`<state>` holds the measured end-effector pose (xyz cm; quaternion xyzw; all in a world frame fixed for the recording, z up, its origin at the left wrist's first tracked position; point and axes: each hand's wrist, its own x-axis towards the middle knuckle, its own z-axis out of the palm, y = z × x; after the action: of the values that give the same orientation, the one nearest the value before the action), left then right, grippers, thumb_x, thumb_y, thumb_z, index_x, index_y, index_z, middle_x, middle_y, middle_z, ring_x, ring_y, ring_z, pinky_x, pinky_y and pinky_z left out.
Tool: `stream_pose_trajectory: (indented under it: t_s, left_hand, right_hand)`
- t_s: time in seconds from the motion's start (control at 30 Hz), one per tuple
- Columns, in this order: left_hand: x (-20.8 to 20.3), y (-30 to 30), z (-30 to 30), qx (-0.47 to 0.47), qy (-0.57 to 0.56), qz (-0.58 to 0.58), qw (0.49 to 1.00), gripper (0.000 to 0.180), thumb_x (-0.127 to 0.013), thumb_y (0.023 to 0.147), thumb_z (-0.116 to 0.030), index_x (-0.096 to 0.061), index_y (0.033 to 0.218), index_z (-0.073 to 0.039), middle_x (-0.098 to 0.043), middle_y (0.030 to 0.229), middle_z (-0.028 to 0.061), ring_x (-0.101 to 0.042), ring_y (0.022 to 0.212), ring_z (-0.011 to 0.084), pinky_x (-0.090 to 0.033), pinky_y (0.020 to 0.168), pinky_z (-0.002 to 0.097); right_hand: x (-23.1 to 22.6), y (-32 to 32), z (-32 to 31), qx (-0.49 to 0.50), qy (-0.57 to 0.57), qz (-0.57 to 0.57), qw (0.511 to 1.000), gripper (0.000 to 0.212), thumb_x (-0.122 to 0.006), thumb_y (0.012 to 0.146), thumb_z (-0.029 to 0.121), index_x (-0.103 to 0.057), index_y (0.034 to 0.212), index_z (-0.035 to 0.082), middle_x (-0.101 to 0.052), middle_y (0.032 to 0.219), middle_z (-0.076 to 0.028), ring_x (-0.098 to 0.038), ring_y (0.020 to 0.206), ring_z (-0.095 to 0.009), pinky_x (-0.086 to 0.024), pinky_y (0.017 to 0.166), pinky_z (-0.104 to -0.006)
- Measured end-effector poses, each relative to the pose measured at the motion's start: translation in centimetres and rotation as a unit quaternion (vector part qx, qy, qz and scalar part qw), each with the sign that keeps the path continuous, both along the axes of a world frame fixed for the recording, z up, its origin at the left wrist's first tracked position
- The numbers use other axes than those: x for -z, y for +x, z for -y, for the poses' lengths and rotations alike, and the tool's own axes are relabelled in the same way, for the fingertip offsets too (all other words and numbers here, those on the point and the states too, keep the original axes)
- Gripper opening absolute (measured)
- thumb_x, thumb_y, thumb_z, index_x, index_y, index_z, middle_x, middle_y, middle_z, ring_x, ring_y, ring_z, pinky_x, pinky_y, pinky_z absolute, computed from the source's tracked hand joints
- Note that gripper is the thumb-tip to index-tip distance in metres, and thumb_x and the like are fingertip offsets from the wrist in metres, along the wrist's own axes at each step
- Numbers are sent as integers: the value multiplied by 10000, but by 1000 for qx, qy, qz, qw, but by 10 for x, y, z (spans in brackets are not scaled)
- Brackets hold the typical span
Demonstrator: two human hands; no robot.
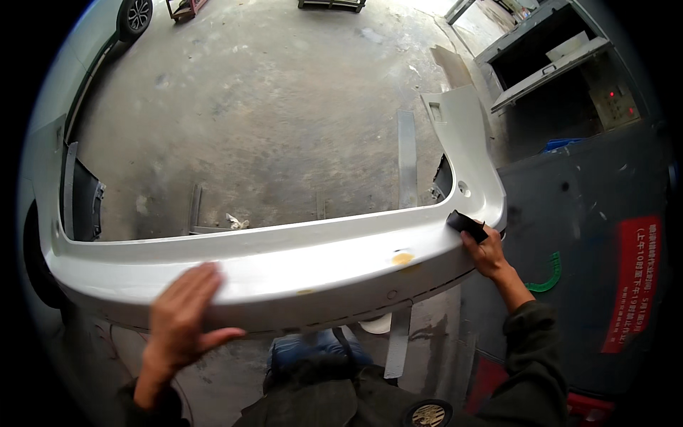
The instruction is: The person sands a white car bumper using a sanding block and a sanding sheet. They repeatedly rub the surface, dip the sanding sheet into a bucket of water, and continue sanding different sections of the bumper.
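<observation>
A white car bumper (324,267) spans the view in front of me, its ends curving away on both sides. Yellow patches mark its face, the larger one (403,259) right of the middle. My left hand (186,306) is over the left part of the bumper, fingers stretched out and thumb spread, slightly blurred; nothing is in it. Near the right corner, my right hand (485,250) pinches a small folded black piece of sandpaper (465,224) against the bumper's upper edge. Its fingertips are partly hidden behind the sheet.
A grey stand bar (407,160) shows beyond the bumper and continues below it. At far left is a parked light-coloured car (85,43). To the right stand a dark cabinet with an open flap (551,71), a red sign (635,285) and a green curved piece (549,274).
</observation>
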<state>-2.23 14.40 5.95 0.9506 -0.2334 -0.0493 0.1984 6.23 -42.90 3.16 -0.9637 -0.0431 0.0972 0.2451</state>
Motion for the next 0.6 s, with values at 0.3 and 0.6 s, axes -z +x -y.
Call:
stream_pose_trajectory:
  t_s: [0.3, 0.6]
  left_hand:
    - [21, 71, 214, 120, -96, -51, 987, 641, -651, 1014, -432, -554, 1383, 84, -593, 1424, 296, -559, 1367, 408, -439, 1178, 438]
    - [-4, 46, 187, 72, -43, -54, 995, 539, -705, 981, -332, -595, 1383, 9, -626, 1415, 221, -564, 1374, 357, -460, 1151, 414]
  right_hand:
    - [8, 5, 5, -46, -10, 54, 997, 420, -625, 995, 341, -719, 1233, 8, -741, 1114, -222, -697, 1050, -412, -543, 929, -426]
    - [23, 3, 11, -72, 10, 115, 991, 404, -632, 985, 331, -732, 1208, 10, -745, 1125, -221, -699, 1069, -402, -539, 955, -444]
